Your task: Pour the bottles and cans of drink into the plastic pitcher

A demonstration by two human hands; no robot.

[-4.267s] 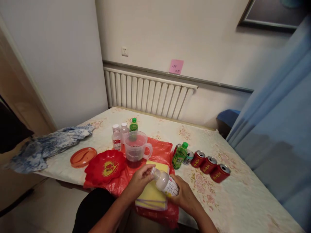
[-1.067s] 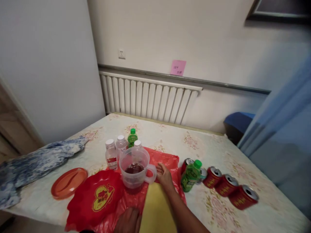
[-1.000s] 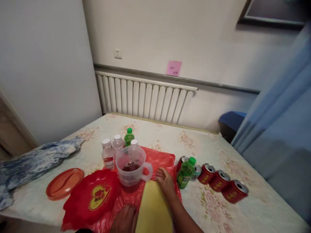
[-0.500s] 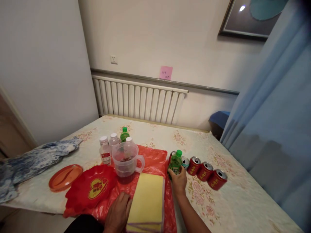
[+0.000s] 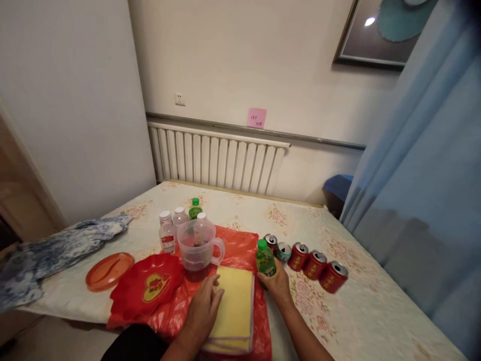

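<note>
My right hand [image 5: 277, 286] is wrapped round a green plastic bottle [image 5: 265, 259] with a green cap, at the right edge of a red plastic bag [image 5: 240, 243]. My left hand [image 5: 205, 307] hovers over or rests at the left edge of a stack of yellow cloths [image 5: 236, 306]; its fingers are loosely spread and nothing shows in them. Just beyond it stands a clear plastic measuring jug [image 5: 195, 253] with something dark inside. To the right of the bottle, several drink cans stand in a row, among them a red can [image 5: 333, 277] and a teal can [image 5: 283, 253].
A red scalloped plate [image 5: 130, 291] and an orange lid [image 5: 108, 271] lie at the left. Behind the jug are a white-capped bottle [image 5: 166, 235] and another green bottle [image 5: 195, 209]. Blue-and-white fabric [image 5: 71, 245] covers the left corner. A blue curtain [image 5: 409, 200] hangs at the right.
My right hand has drawn the green bottle slightly left, off the row of cans. My left hand has risen from the bag towards the yellow cloths, its fingers loosening. The view has shifted slightly.
</note>
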